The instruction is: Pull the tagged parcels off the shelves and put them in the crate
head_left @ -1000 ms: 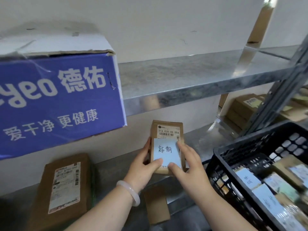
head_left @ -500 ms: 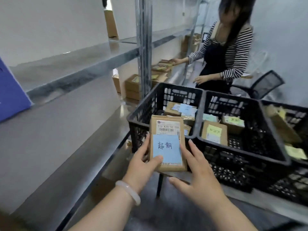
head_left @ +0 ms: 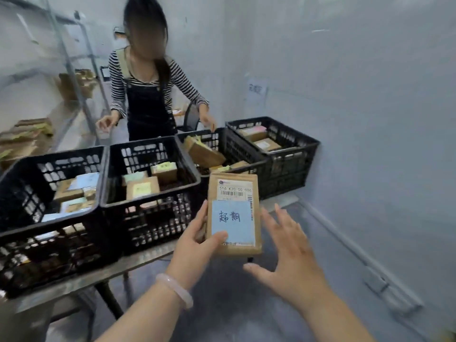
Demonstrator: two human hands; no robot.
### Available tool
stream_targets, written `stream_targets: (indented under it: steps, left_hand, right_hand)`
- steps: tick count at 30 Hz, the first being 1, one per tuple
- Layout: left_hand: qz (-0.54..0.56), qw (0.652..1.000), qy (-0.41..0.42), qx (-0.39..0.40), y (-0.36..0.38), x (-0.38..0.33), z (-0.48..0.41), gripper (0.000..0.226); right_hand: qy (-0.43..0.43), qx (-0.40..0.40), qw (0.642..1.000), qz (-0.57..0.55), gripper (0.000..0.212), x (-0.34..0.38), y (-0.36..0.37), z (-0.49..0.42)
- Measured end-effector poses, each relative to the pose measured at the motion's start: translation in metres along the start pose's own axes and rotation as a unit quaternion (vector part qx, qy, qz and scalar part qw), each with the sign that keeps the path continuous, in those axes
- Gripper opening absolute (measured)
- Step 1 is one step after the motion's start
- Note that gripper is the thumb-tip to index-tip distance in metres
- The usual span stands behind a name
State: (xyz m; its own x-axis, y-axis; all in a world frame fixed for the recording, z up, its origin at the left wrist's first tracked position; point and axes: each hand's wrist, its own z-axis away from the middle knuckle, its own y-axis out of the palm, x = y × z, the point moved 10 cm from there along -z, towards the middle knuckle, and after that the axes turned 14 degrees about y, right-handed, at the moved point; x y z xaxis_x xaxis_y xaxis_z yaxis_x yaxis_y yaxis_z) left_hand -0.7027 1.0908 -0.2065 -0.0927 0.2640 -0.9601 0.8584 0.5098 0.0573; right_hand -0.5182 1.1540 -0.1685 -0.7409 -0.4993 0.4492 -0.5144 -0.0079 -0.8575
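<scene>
Metal shelving point(head_left: 71, 77) with brown parcels runs along the left wall. In front of it, a long metal table point(head_left: 98, 275) carries a row of four black plastic crates point(head_left: 153, 218), each holding cardboard parcels with coloured notes. A second person point(head_left: 148, 102) in a striped top and dark overalls stands behind the crates, arms out to either side. In the foreground, a flat brown parcel point(head_left: 234, 191) is held upright in the air before the third crate, not in any crate. The left hand point(head_left: 195, 245) grasps it, fingers along its left edge and thumb on its front. The right hand point(head_left: 288, 257) is just beside it, fingers spread and released, touching nothing. A handwritten blue note point(head_left: 233, 222) covers the parcel's lower front. A pale bracelet point(head_left: 176, 290) circles the left wrist.
</scene>
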Motion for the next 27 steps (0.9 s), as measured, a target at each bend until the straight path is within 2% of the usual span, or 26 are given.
stream_targets:
  steps: [6, 12, 19, 27]
  left_hand:
    - [0.037, 0.984, 0.013, 0.173, 0.202, -0.016, 0.065, 0.069]
    - [0.084, 0.950, 0.005, 0.301, 0.346, -0.032, 0.144, 0.068]
    - [0.110, 0.899, 0.016, 0.424, 0.465, -0.060, 0.204, 0.068]
    - [0.129, 0.855, 0.001, 0.501, 0.559, -0.059, 0.219, 0.068]
  right_hand:
    - [0.161, -0.058, 0.985, 0.039, 0.108, -0.151, -0.111, 0.101]
    - [0.268, -0.113, 0.954, 0.075, 0.106, -0.235, -0.196, 0.206]
    - [0.369, -0.184, 0.907, 0.092, 0.107, -0.289, -0.261, 0.292]
    - [0.460, -0.223, 0.853, 0.108, 0.103, -0.331, -0.294, 0.327]
